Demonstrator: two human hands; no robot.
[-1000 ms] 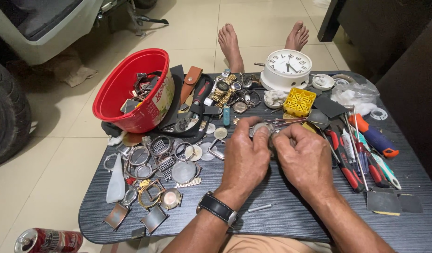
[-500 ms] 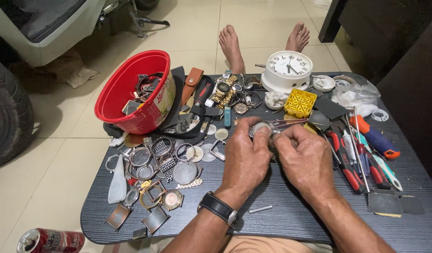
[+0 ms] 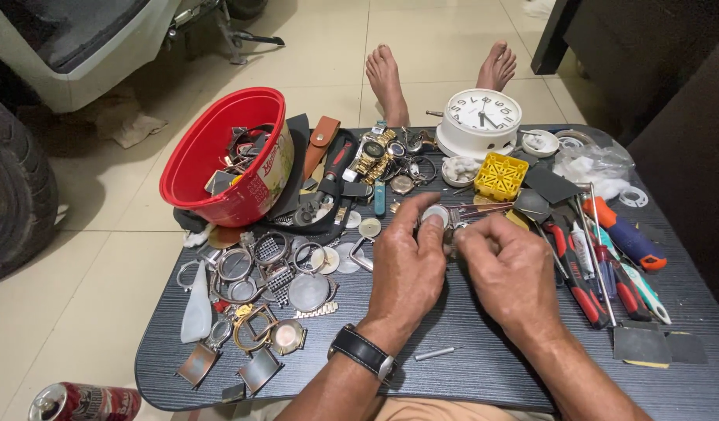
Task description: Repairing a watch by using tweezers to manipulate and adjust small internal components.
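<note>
A dark wood-grain table (image 3: 484, 366) is crowded at its far half, bare near its front edge. Left hand (image 3: 406, 273) pinches a small round silver watch case (image 3: 435, 216) at mid-table; right hand (image 3: 511, 273) grips slim metal tweezers (image 3: 484, 210), long axis pointing right.

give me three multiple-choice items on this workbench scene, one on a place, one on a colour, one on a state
1. Where is the white clock?
A. far edge of the table
B. inside the bowl
C. on the floor

2. What colour is the bowl of watch parts?
A. blue
B. red
C. green

3. How is the small round watch case held?
A. lying untouched
B. left hand grips it, right hand beside it
C. hanging from a strap

Answers: 1 A, it stands near the feet; 2 B, rim and walls are red; 3 B, left fingertips pinch it.
</note>
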